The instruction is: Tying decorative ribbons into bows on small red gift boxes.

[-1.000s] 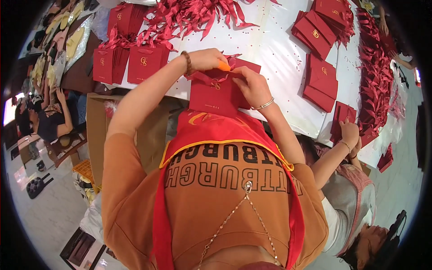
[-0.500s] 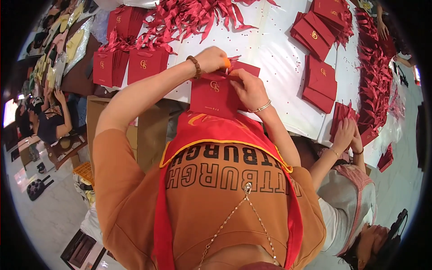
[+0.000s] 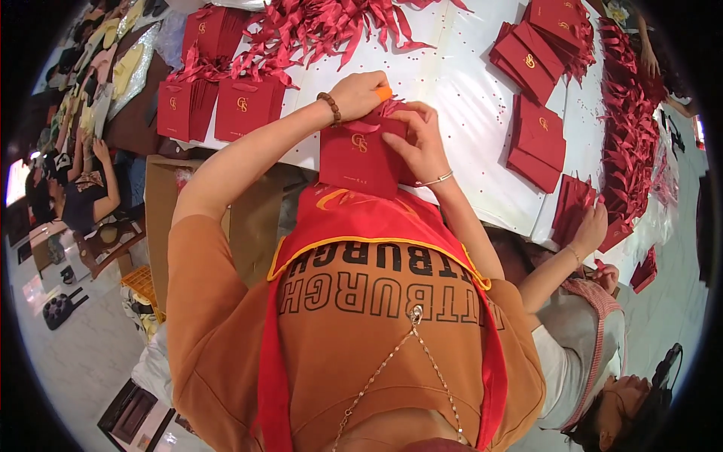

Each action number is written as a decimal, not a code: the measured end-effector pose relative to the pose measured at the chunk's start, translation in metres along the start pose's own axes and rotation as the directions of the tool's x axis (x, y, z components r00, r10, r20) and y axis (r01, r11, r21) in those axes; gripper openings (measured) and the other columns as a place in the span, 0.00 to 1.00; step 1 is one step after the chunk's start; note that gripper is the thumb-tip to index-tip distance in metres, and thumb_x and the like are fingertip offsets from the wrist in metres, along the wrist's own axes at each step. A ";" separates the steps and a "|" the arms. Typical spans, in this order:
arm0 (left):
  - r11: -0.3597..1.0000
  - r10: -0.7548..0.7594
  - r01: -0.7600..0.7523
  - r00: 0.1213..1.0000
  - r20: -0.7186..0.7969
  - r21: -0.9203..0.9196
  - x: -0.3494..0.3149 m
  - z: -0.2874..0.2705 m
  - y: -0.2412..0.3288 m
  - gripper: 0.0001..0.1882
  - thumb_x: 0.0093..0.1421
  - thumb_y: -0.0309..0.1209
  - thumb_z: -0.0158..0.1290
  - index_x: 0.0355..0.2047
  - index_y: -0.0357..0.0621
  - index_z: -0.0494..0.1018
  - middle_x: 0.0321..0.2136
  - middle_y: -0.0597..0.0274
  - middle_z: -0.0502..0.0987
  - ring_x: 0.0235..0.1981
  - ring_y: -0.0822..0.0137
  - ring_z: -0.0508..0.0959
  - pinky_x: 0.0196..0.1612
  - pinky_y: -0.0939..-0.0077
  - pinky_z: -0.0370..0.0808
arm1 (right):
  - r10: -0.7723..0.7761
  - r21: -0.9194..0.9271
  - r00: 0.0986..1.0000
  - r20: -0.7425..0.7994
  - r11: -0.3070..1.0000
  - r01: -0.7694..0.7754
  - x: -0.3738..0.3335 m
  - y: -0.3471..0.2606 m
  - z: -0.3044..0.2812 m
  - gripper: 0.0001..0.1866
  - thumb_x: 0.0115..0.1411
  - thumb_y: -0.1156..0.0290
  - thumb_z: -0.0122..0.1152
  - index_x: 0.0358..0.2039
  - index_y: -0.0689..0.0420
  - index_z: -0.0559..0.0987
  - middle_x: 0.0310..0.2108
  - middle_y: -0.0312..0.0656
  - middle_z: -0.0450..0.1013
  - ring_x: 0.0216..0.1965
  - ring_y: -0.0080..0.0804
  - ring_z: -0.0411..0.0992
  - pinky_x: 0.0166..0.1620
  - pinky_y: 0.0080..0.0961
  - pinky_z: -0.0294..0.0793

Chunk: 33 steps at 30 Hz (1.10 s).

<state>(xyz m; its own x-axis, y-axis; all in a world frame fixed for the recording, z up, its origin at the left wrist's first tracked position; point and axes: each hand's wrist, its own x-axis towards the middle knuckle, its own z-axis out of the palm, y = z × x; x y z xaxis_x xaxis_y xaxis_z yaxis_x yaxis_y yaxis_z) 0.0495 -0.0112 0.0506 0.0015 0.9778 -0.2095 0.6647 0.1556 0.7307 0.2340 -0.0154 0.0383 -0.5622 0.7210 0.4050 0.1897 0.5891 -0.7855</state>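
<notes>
A red paper gift bag (image 3: 358,162) with a gold emblem stands upright at the table's near edge, against my red apron. My right hand (image 3: 422,143), with a thin bangle on the wrist, grips its upper right side, thumb on the front panel and fingers over the top. Just above the bag's top edge is my left hand (image 3: 361,96), closed, in a beaded bracelet and with an orange cover on one finger. What its fingertips hold is hidden. Pink-red ribbon (image 3: 367,126) shows at the bag's mouth, and more red material sticks up between the hands.
Stacked red bags (image 3: 247,109) stand at the left, below a heap of red ribbons (image 3: 331,30). More bags (image 3: 536,143) lie at the right, beside a long ribbon row (image 3: 626,143). A co-worker's hand (image 3: 591,226) touches bags there. An open cardboard box (image 3: 252,196) sits below the table edge.
My left hand has risen slightly and moved right, its fingers now curled in. My right fingers have shifted along the bag's top. The co-worker's two hands have drawn apart.
</notes>
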 end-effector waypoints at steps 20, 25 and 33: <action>0.653 -0.490 0.243 0.858 -0.155 -0.717 -0.049 -0.036 -0.015 0.27 0.57 0.49 0.42 0.53 0.51 0.54 0.40 0.66 0.67 0.33 0.79 0.68 0.28 0.86 0.62 | 0.416 0.707 0.897 0.152 0.588 -0.393 -0.001 -0.009 0.011 0.20 0.50 0.76 0.59 0.44 0.58 0.66 0.35 0.34 0.68 0.32 0.18 0.65 0.35 0.14 0.66; 0.876 -0.349 0.064 0.768 -0.537 -0.478 -0.073 0.027 -0.037 0.32 0.53 0.35 0.53 0.54 0.39 0.51 0.48 0.45 0.62 0.47 0.58 0.66 0.50 0.70 0.63 | 0.503 0.557 0.863 0.048 0.703 -0.441 0.008 0.003 0.033 0.12 0.51 0.73 0.59 0.35 0.59 0.70 0.33 0.34 0.69 0.34 0.20 0.66 0.37 0.16 0.66; 0.828 -0.302 -0.168 0.670 -0.678 -0.535 -0.100 -0.051 -0.063 0.24 0.44 0.26 0.61 0.42 0.39 0.66 0.38 0.61 0.71 0.40 0.73 0.69 0.44 0.79 0.66 | 0.381 0.533 0.855 0.352 0.669 -0.518 0.057 -0.043 0.063 0.21 0.56 0.65 0.52 0.49 0.58 0.63 0.28 0.41 0.71 0.29 0.24 0.70 0.33 0.19 0.67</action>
<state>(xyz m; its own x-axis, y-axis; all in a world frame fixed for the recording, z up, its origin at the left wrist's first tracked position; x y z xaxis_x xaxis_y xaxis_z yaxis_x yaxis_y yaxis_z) -0.0305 -0.1122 0.0582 -0.7064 0.7034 0.0791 0.1505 0.0400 0.9878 0.1430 -0.0231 0.0654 -0.6921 0.7121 -0.1178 -0.0112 -0.1737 -0.9847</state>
